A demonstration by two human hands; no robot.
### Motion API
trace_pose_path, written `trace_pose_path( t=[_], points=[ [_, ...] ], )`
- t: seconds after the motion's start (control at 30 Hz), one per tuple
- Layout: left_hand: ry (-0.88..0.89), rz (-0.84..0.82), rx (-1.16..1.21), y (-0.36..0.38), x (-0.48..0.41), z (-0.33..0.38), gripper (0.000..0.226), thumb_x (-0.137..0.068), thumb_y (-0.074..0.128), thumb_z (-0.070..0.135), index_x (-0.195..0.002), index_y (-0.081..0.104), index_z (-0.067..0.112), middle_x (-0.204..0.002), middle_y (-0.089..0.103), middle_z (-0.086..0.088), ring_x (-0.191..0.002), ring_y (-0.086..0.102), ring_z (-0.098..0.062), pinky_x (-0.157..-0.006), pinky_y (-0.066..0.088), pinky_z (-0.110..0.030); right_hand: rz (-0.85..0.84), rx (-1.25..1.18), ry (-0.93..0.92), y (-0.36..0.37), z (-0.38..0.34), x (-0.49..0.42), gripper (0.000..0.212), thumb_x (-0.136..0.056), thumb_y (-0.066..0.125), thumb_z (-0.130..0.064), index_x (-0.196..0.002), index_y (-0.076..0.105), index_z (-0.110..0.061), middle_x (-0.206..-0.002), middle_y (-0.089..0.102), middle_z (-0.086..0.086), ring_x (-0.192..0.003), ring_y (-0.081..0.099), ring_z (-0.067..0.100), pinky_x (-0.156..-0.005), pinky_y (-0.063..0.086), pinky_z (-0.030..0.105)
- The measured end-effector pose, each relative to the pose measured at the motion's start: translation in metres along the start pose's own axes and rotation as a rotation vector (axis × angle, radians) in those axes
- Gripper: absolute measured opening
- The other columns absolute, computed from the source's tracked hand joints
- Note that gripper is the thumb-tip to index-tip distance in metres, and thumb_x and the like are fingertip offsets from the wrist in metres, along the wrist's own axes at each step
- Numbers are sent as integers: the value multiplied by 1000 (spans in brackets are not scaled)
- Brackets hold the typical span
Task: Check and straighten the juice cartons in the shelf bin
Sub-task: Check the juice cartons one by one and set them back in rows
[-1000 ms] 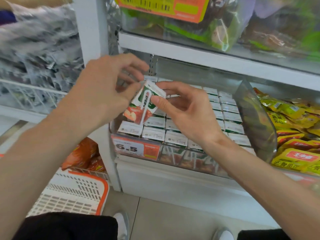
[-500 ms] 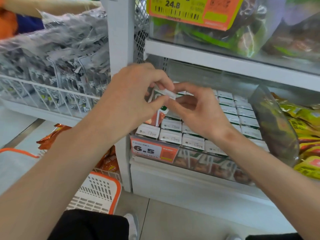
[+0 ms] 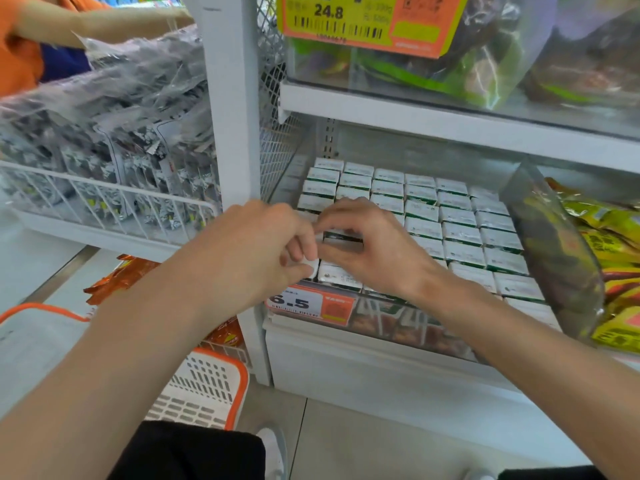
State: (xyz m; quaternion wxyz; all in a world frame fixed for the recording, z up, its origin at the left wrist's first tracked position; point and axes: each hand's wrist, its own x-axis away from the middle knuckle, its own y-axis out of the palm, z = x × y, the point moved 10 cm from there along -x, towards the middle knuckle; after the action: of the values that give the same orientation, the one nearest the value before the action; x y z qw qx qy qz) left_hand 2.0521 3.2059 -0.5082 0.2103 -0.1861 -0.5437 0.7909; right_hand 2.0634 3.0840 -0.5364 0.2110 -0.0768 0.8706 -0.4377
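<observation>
Shelf bin (image 3: 415, 323): front-left juice carton (image 3: 341, 237) in pinch of left hand (image 3: 263, 247) and right hand (image 3: 374, 251)

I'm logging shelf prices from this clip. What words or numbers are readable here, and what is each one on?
"24.8": on the upper price tag, orange and yellow, at the top shelf.
"6.5": on the lower price tag, orange and white, just below the juice cartons.
Barcode digits and small print on both tags: too blurred to read.
Print on the carton tops: too small to read.
Characters on the yellow snack packs: blurred, unreadable.
</observation>
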Motion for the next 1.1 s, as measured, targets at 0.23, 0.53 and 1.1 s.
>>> trace_pose_path(
  t=[0.23,0.53,1.1],
  points=[
    [-21,-4,-30,9,2,-2,7,-93,77,36,-99,77,38,-91,73,21,-83,68,-1,-83,58,-28,42,-107,79,-11,26,-13,18,-96,77,-36,-114,79,-33,-110,65,-15,-104,59,1,-86,42,9],
    [-9,110,3,-5,-6,1,5,-90,80,34,-89,78,39,-77,64,26,-70,58,8,-75,47,-26,-169,184,87,-8,22,-47,30,-91,80,-47,-111,80,-25,-96,72,-12,-85,59,7,-79,48,24],
    [-51,95,14,-3,-7,-3,11,-92,76,36,-100,75,45,-79,64,28,-73,61,4,-75,52,-27,-508,401,78,6,6,-72,25,-93,79,-44,-107,78,-23,-80,58,-22,-99,66,15,-82,49,26]
  ],
)
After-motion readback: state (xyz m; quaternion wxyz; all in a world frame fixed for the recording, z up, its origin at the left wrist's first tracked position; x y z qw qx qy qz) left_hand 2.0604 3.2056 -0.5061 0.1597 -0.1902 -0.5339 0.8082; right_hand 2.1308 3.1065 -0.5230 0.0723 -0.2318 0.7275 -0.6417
